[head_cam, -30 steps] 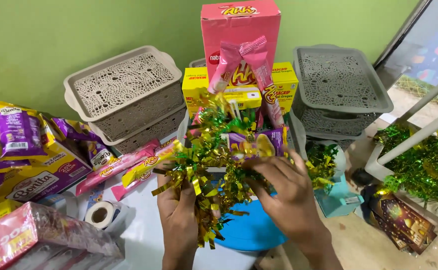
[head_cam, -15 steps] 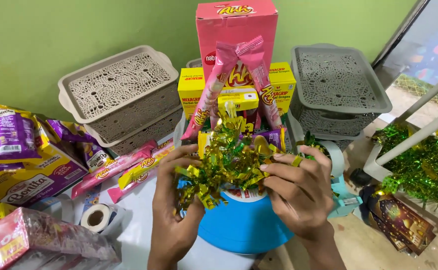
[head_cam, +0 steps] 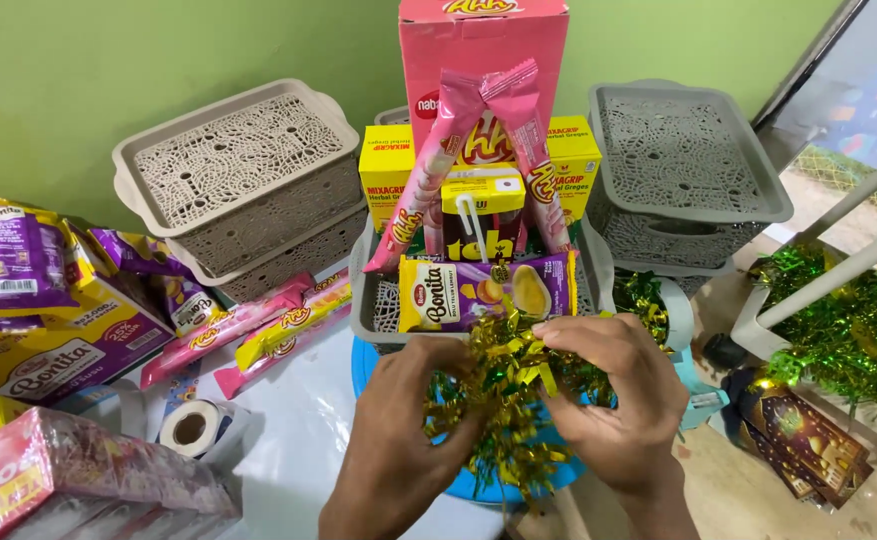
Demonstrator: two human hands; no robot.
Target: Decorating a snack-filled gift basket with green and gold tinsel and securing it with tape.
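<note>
Looking from the left, I see purple snack bags and a roll of tape near the left edge, with long pink and yellow wafer sticks lying beside them. Far behind sits a beige lace-pattern basket, tipped on a second one.

In the middle, my left hand and right hand are close together, both pinched shut on a bunch of green and gold tinsel. The tinsel is near me, just in front of the grey basket — the one packed with a purple snack pack, a drink box, yellow boxes and a tall pink box.

I think the packed basket could tip. It sits on a round blue stand, and the tall box leans high at the back — a hard push from my hands might knock it over. The purple pack at the front looks loose, so a tug on the tinsel could pull it out. The thin strands could also tear or drop off if I squeeze too hard.

On the right stands a grey basket with a lid, and more green tinsel lies far right, where loose strands could tangle around the white bars.
</note>
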